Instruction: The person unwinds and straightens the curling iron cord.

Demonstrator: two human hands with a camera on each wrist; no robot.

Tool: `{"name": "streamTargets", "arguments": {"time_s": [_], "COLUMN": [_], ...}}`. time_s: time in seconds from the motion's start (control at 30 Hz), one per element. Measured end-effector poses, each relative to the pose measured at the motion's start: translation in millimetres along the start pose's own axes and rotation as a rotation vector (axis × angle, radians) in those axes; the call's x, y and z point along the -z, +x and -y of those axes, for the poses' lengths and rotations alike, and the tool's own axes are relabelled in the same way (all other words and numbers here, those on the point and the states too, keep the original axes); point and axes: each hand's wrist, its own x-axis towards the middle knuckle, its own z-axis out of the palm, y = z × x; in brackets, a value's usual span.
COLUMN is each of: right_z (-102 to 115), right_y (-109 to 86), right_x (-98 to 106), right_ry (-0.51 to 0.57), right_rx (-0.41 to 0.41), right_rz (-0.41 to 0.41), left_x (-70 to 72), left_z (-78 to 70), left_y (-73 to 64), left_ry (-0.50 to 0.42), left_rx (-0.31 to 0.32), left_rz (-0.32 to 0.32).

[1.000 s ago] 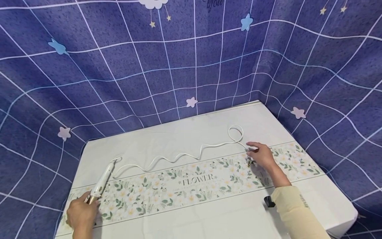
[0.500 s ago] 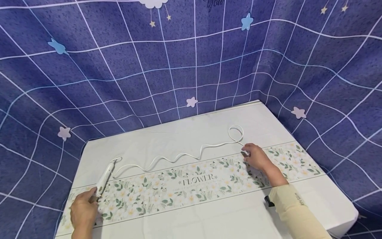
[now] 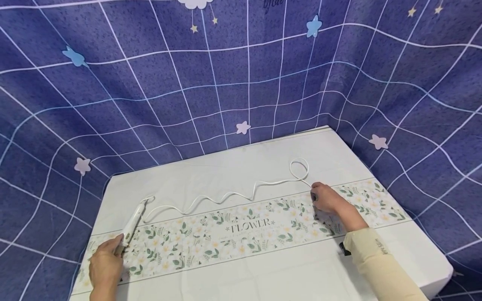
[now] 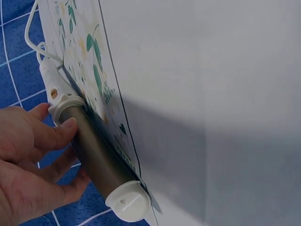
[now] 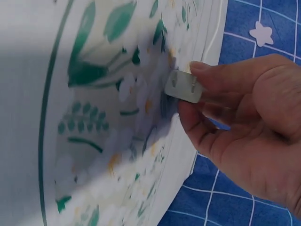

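A curling iron lies slantwise at the left of the table, its white handle toward the back. The left wrist view shows its bronze barrel and white end cap. My left hand holds it by the barrel just below the collar, thumb and fingers against its sides. At the right, my right hand pinches the cord's two-prong plug between thumb and fingers, prongs facing the right wrist camera. The white cord runs in waves between them, with one loop near the plug.
The white table cover carries a flower-print band lettered FLOWER. Blue grid-patterned curtains with stars hang behind and beside the table. A small black object shows by my right sleeve.
My right hand has gone from spread fingers above the plug to pinching it, with a slight turn. My left hand has shifted a little up the curling iron, toward its handle.
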Motion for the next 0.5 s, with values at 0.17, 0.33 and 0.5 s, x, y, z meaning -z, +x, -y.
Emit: {"name": "streamTargets", "arguments": {"time_s": [0.17,0.33,0.5], "right_z": [-8,-17,-30], "right_y": [-4.3,-9.2,-15.5], "right_x": [8,15,18], "right_ry": [0.025,0.064,0.068], "right_rx": [0.026,0.028,0.011], "right_rz": [0.049,0.068,0.058], "left_x": [-0.2,0.4,-0.4], "left_z": [3.2,4.9,4.0], "left_y": [0.8,2.6,2.2], "left_ry": [0.002,-0.009,-0.010], "left_rx": [-0.025,-0.034,0.001], "left_rz": [-0.019,-0.033,-0.017]}}
